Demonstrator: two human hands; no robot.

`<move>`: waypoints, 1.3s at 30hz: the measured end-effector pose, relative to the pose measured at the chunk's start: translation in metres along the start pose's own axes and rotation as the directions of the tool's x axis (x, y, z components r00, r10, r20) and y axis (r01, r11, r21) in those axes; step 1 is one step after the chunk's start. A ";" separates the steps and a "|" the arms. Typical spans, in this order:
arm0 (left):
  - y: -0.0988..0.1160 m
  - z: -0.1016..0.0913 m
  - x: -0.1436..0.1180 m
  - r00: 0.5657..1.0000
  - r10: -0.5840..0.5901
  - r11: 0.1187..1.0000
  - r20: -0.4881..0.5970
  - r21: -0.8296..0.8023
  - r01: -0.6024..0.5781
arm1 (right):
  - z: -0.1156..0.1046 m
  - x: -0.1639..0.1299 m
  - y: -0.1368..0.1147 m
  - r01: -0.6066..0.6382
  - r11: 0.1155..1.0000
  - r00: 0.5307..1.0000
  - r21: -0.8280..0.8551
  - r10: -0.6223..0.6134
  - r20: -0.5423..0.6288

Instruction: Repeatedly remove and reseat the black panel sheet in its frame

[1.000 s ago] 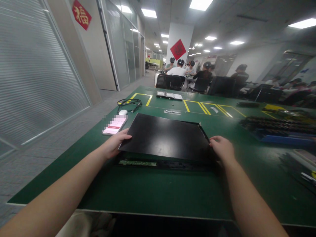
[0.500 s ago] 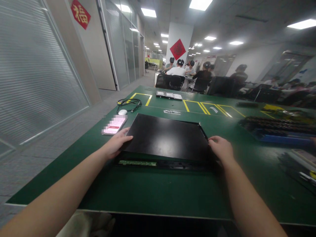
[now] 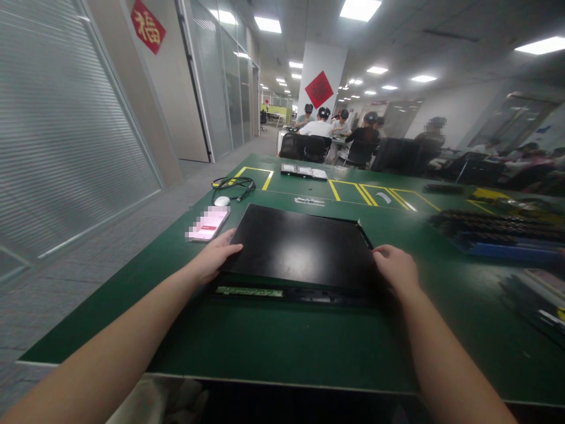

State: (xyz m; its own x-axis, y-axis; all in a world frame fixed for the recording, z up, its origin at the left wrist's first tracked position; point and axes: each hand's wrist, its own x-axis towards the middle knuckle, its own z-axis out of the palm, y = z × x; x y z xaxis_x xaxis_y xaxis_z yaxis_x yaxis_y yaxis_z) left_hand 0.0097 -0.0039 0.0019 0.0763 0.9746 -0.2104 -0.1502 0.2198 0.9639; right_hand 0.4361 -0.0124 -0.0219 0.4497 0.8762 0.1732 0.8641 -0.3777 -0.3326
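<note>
Fingers of left hand [image 3: 215,258], right hand [image 3: 396,268] clamp black cover [image 3: 300,246] side edges; long axis left-right.

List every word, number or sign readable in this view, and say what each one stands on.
"福", gold on the red diamond sign on the left wall.
Red diamond on the pillar: a dark character, too blurred to read.
Phone screen beside the left hand: pixelated, unreadable.
Black panel held by both hands, right hand included: no text.
Green strip below it: no readable marking.
</note>
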 end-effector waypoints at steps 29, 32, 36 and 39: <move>-0.005 -0.003 0.005 0.999 0.019 1.000 -0.045 0.004 -0.019 | 0.005 0.007 0.009 -0.003 0.997 0.999 0.076 0.006 -0.049; -0.005 -0.003 0.005 0.999 0.009 1.000 -0.048 0.014 -0.009 | 0.005 0.006 0.008 -0.004 0.998 0.999 0.063 0.007 -0.052; -0.003 -0.001 0.003 0.999 0.008 1.000 -0.050 0.027 -0.006 | 0.004 0.006 0.007 -0.004 0.999 0.999 0.047 0.006 -0.040; -0.004 -0.001 0.003 1.000 0.013 1.000 -0.029 0.027 -0.012 | 0.004 0.006 0.007 -0.012 0.999 0.999 0.043 0.014 -0.039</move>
State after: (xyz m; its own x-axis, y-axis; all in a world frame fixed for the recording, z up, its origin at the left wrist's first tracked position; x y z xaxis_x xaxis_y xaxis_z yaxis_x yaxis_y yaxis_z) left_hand 0.0097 -0.0019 -0.0022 0.0462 0.9781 -0.2028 -0.1248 0.2071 0.9703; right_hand 0.4440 -0.0084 -0.0269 0.4702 0.8585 0.2045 0.8480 -0.3753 -0.3742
